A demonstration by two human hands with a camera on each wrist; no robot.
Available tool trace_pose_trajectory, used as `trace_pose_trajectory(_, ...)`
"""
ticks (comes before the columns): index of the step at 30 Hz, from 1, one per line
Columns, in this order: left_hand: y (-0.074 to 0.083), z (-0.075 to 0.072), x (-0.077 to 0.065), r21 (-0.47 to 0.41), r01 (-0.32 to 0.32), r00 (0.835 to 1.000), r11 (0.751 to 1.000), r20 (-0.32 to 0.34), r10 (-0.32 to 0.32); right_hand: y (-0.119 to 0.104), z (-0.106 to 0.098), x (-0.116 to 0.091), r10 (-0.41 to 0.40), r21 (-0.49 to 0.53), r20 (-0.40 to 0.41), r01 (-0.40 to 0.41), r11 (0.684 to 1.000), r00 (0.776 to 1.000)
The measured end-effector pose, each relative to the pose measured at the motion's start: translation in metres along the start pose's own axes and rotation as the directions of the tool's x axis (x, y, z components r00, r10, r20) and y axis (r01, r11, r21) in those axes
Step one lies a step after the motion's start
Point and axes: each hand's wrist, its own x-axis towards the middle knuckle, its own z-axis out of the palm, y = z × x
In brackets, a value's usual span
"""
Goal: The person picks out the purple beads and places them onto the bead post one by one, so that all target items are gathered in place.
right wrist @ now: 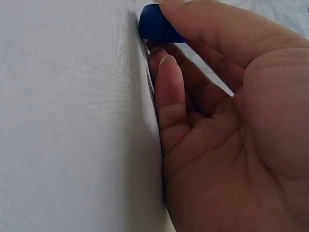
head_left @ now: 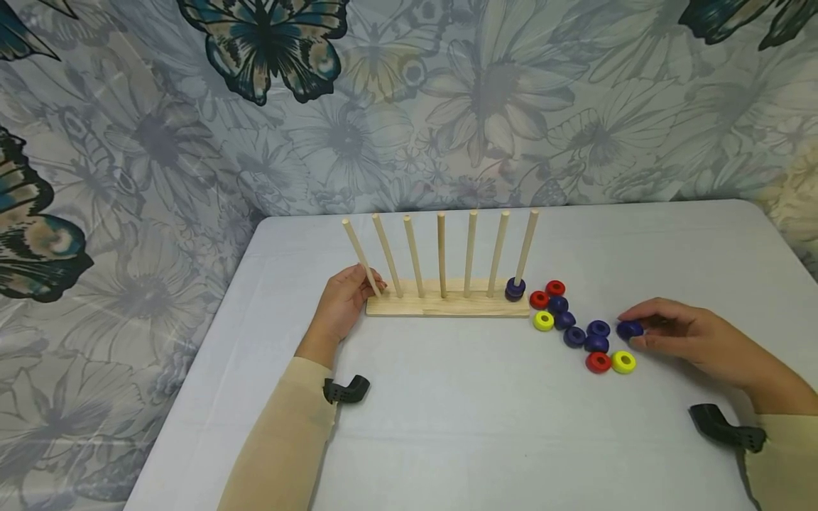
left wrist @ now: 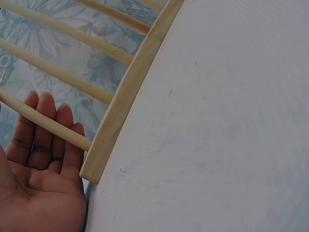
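Observation:
A wooden peg stand (head_left: 447, 306) with a row of upright dowels stands on the table. My left hand (head_left: 345, 298) is at its left end; in the left wrist view the fingers (left wrist: 46, 125) extend loosely behind the end dowel (left wrist: 53, 126). Two blue rings (head_left: 515, 289) are stacked at the foot of the rightmost dowel (head_left: 527, 248). At the right, my right hand (head_left: 686, 330) pinches a blue ring (head_left: 630, 330) between thumb and fingers, low over the table. The right wrist view shows this blue ring (right wrist: 159, 24) at the fingertips, the hand's edge close to the cloth.
Loose rings lie between the stand and my right hand: red rings (head_left: 598, 362), yellow rings (head_left: 623, 362) and several blue rings (head_left: 574, 337). White cloth covers the table (head_left: 486, 426). A patterned wall (head_left: 447, 128) rises behind its far edge.

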Motion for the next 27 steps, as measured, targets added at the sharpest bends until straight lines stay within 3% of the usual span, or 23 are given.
trace_pose_trajectory(6, -0.0013, -0.0009, 0.0004, 0.003, 0.005, 1.000, 1.000, -0.002, -0.005, -0.0002, 0.0014, 0.0002, 0.058, 0.037, -0.020, -0.057, 0.998, 0.998)
trace_pose_trajectory(16, 0.0001, 0.0003, 0.0002, -0.004, 0.002, 1.000, 1.000, -0.003, -0.002, -0.0027, 0.0029, 0.0019, 0.065, -0.024, -0.049, -0.067, 0.997, 0.997)
trace_pose_trajectory(27, 0.0013, 0.0014, 0.0003, 0.009, 0.010, 1.000, 1.000, -0.009, -0.009, -0.0019, 0.0033, 0.0006, 0.097, 0.052, -0.102, -0.092, 0.994, 0.990)
